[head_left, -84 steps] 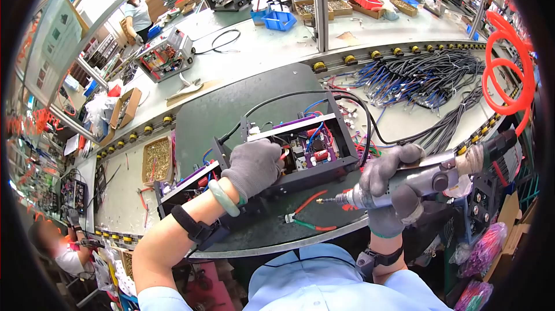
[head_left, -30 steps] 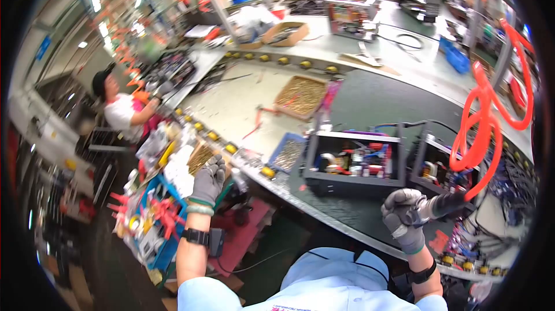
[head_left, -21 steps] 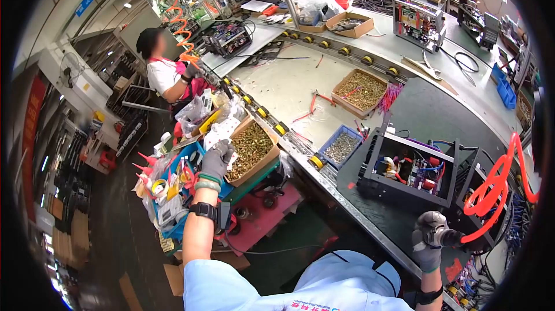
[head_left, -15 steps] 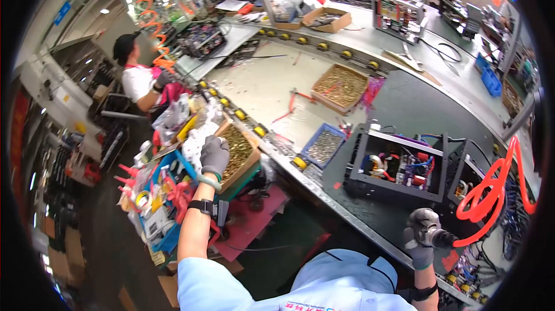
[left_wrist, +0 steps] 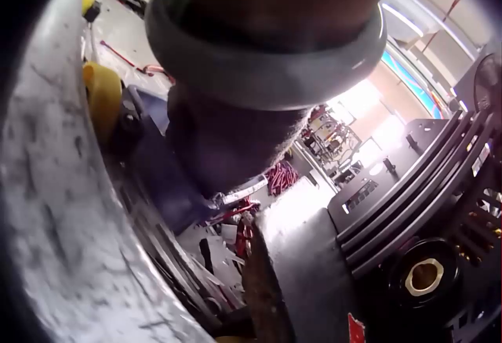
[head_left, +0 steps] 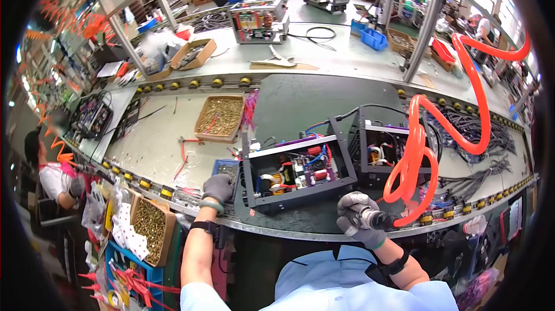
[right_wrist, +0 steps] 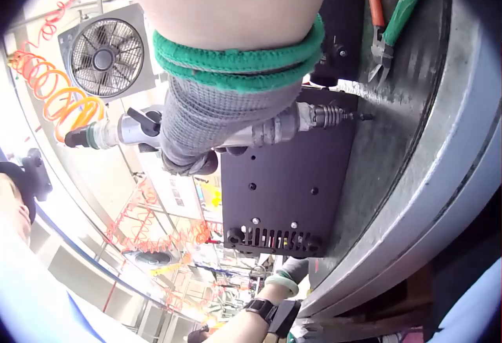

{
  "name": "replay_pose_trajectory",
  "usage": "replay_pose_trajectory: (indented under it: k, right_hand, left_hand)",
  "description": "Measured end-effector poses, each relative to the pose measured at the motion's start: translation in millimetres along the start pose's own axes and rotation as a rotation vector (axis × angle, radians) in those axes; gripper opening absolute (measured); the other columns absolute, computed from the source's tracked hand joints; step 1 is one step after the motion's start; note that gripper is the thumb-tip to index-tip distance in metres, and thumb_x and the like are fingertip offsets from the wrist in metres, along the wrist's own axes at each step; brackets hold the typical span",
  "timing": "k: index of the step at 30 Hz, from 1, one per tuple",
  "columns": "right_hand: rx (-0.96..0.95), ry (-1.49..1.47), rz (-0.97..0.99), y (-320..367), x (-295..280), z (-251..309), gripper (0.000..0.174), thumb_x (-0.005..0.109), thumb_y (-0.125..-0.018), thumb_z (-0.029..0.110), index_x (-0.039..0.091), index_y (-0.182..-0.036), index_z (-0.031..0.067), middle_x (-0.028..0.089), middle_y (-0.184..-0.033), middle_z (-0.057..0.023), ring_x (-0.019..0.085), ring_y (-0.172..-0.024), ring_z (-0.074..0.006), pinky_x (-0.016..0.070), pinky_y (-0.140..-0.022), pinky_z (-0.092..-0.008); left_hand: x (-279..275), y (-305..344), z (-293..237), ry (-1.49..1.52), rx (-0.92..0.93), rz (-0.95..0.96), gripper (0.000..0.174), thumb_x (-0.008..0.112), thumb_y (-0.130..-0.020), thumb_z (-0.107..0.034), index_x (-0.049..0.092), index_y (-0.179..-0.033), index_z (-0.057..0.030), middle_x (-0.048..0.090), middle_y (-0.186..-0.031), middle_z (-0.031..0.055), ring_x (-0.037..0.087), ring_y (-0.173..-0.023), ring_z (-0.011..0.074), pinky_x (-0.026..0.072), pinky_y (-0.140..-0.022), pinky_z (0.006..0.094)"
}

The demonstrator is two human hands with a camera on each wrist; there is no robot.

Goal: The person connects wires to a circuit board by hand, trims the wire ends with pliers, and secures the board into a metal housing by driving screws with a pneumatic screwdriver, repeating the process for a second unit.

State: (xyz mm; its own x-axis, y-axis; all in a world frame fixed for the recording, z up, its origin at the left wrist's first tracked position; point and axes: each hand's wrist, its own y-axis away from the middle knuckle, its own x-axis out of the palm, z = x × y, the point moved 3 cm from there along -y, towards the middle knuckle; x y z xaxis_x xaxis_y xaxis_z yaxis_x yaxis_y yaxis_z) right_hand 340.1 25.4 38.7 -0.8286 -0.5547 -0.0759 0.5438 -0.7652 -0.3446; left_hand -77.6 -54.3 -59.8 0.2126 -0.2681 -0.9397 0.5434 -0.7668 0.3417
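My gloved left hand [head_left: 218, 188] is at a small blue bin [head_left: 216, 166] of little metal parts beside the black case; its fingertips are hidden, and I cannot tell whether they pinch a part. My gloved right hand [head_left: 358, 214] grips a pneumatic screwdriver [head_left: 378, 220] at the bench's front edge. In the right wrist view the screwdriver's bit [right_wrist: 361, 116] points toward the bench top. An open black metal case [head_left: 277, 200] full of wired electronics lies between the hands, with a second such case [head_left: 378, 170] behind the right hand.
An orange air hose [head_left: 415, 137] loops over the right side. Cutting pliers [right_wrist: 384, 49] lie near the bench edge. A carton [head_left: 199, 133] of brass parts and red-handled pliers [head_left: 183, 152] are farther left. Another carton [head_left: 167, 240] stands beside the bench. Black cables [head_left: 477, 132] lie right.
My left hand has come away from the carton of brass parts at the left and moved right to the blue bin. The head view has turned right. The right hand keeps gripping the screwdriver.
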Motion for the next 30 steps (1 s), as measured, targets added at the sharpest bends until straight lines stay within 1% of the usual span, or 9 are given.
replay_pose_trajectory:
  k: [4, 6, 12, 16, 17, 19, 22, 25, 30]
  right_hand:
    - [0.041, -0.263, -0.040, 5.3, -4.8, -14.7, 0.045, 0.077, -0.071, -0.007, 0.058, -0.110, 0.0058, 0.062, -0.099, -0.0032, 0.060, -0.079, -0.0099, 0.0528, -0.070, -0.0277]
    - [0.002, -0.286, 0.030, 2.8, -6.0, -10.4, 0.046, 0.075, -0.074, -0.008, 0.057, -0.114, 0.0063, 0.062, -0.102, -0.0046, 0.060, -0.087, -0.0102, 0.0526, -0.077, -0.0279]
    - [-0.016, -0.372, 0.081, -14.6, -2.4, 6.4, 0.043, 0.071, -0.079, -0.006, 0.054, -0.117, 0.0064, 0.060, -0.104, -0.0062, 0.058, -0.087, -0.0108, 0.0502, -0.077, -0.0270]
    - [-0.242, -0.468, 0.168, -61.2, -4.6, 86.9, 0.041, 0.079, -0.082, 0.008, 0.056, -0.117, 0.0056, 0.059, -0.097, -0.0097, 0.058, -0.081, -0.0149, 0.0512, -0.071, -0.0311]
    - [-0.294, -0.723, 0.180, -74.6, 5.1, 99.8, 0.044, 0.082, -0.082, 0.013, 0.058, -0.118, 0.0069, 0.060, -0.096, -0.0108, 0.058, -0.080, -0.0170, 0.0511, -0.069, -0.0325]
    - [-0.355, -0.904, 0.277, -96.7, 18.1, 113.2, 0.050, 0.085, -0.080, 0.014, 0.058, -0.123, 0.0103, 0.060, -0.096, -0.0116, 0.058, -0.080, -0.0192, 0.0512, -0.069, -0.0351]
    - [-0.337, -1.168, 0.319, -122.2, 60.4, 136.1, 0.030, 0.069, -0.094, 0.031, 0.066, -0.114, 0.0086, 0.060, -0.086, -0.0132, 0.059, -0.064, -0.0266, 0.0509, -0.051, -0.0440]
    - [-0.268, -1.077, 0.196, -121.1, 81.8, 137.1, 0.057, 0.088, -0.077, 0.021, 0.058, -0.126, 0.0179, 0.060, -0.101, -0.0071, 0.063, -0.080, -0.0245, 0.0553, -0.061, -0.0405]
    - [-0.220, -1.041, 0.135, -121.4, 82.2, 128.3, 0.062, 0.088, -0.077, 0.021, 0.055, -0.129, 0.0171, 0.059, -0.099, -0.0064, 0.064, -0.080, -0.0227, 0.0568, -0.061, -0.0396]
  left_hand:
    - [22.6, -4.2, 33.5, 0.295, -0.021, -0.161, 0.027, 0.058, -0.090, -0.033, 0.075, -0.096, -0.0130, 0.072, -0.097, 0.0171, 0.068, -0.096, 0.0371, 0.0536, -0.088, 0.0452]
    - [27.1, -6.8, 40.5, 0.662, 0.064, -0.250, 0.024, 0.055, -0.096, -0.021, 0.072, -0.101, -0.0045, 0.071, -0.077, 0.0116, 0.068, -0.065, 0.0232, 0.0558, -0.062, 0.0366]
    - [18.9, 20.3, 32.1, 1.297, -0.217, -0.057, 0.023, 0.053, -0.098, -0.012, 0.059, -0.117, -0.0008, 0.073, -0.085, 0.0107, 0.062, -0.058, 0.0100, 0.0432, -0.041, 0.0248]
    - [-26.7, 67.3, 11.9, 1.676, -0.178, -0.224, 0.024, 0.060, -0.100, -0.021, 0.059, -0.116, -0.0033, 0.071, -0.086, 0.0052, 0.057, -0.055, 0.0072, 0.0366, -0.039, 0.0167]
    - [-40.1, 85.7, -0.2, 1.669, -0.187, -0.226, 0.024, 0.060, -0.100, -0.021, 0.059, -0.116, -0.0033, 0.071, -0.086, 0.0052, 0.057, -0.055, 0.0072, 0.0366, -0.039, 0.0167]
    - [-69.8, 126.1, -32.7, 1.849, 0.021, -0.312, 0.026, 0.062, -0.100, -0.028, 0.062, -0.112, -0.0048, 0.069, -0.081, 0.0033, 0.056, -0.054, 0.0058, 0.0359, -0.039, 0.0175]
    - [-96.4, 162.8, -91.5, 2.195, 0.292, -0.073, 0.028, 0.061, -0.101, -0.032, 0.064, -0.109, -0.0052, 0.068, -0.077, 0.0023, 0.055, -0.052, 0.0068, 0.0351, -0.039, 0.0192]
    - [-101.5, 171.4, -125.3, 2.451, 0.366, 0.138, 0.030, 0.058, -0.102, -0.033, 0.066, -0.109, -0.0049, 0.067, -0.076, 0.0023, 0.051, -0.051, 0.0081, 0.0356, -0.043, 0.0215]
    - [-101.2, 171.7, -145.8, 2.572, 0.455, 0.290, 0.034, 0.049, -0.105, -0.037, 0.065, -0.108, -0.0070, 0.055, -0.068, -0.0013, 0.041, -0.049, 0.0092, 0.0312, -0.046, 0.0241]
